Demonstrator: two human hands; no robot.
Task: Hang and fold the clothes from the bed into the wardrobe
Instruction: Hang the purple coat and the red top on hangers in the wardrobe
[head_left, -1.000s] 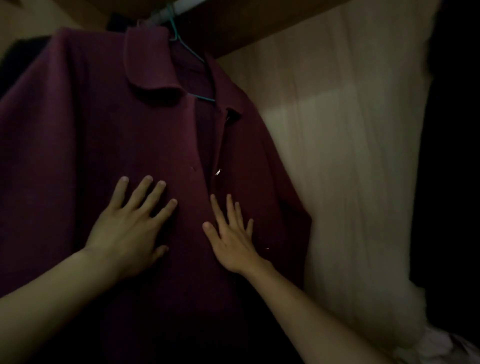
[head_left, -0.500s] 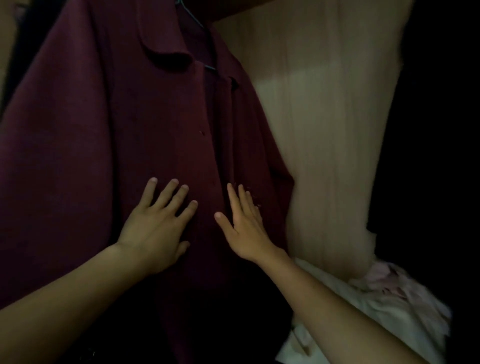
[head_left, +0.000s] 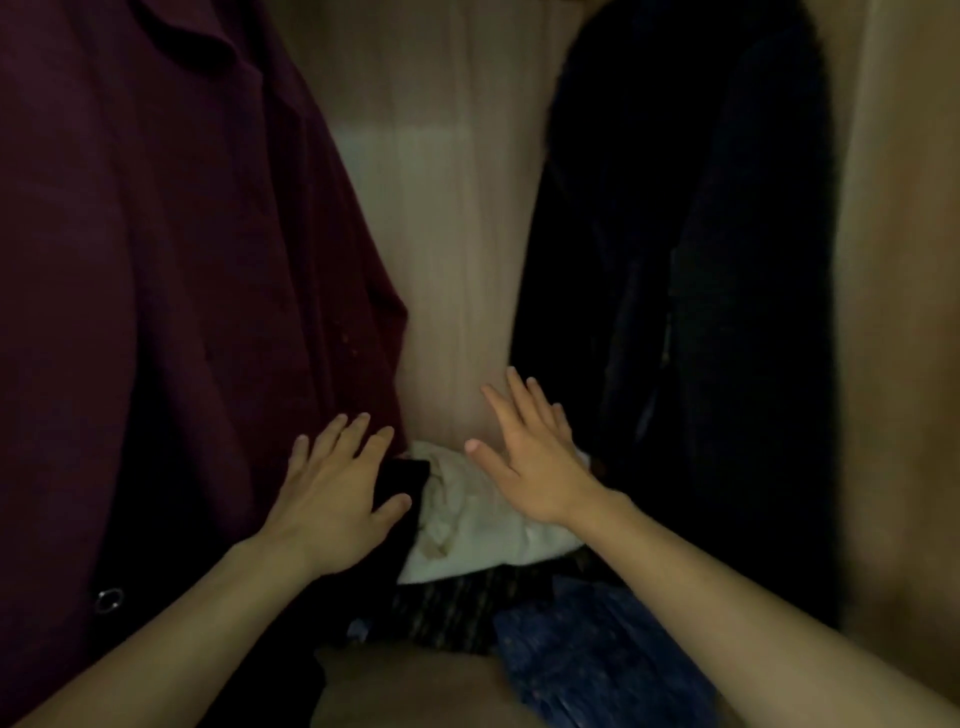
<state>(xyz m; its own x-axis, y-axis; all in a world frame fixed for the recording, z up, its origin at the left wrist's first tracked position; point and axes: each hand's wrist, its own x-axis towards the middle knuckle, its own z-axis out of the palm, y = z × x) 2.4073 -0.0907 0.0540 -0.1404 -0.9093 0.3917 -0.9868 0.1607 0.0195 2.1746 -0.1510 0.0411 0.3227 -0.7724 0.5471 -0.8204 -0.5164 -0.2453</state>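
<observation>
Left hand (head_left: 332, 493) flat, fingers straight, on hanging shirt (head_left: 156, 260) near its hem. Right hand (head_left: 530, 462) spread, empty, over white cloth (head_left: 467, 525), between shirt and dark coat (head_left: 675, 260); contact unclear.

Matt maroon cloth shirt (head_left: 171, 249), pale, seemingly smooth wood-grain wardrobe back panel (head_left: 447, 218).

Wardrobe floor (head_left: 405, 688) carries a pile of clothes (head_left: 467, 540).

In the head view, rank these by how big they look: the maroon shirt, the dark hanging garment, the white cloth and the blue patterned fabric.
1. maroon shirt
2. dark hanging garment
3. white cloth and blue patterned fabric: these look alike; the blue is nearer and partly hidden, so unranked.
</observation>
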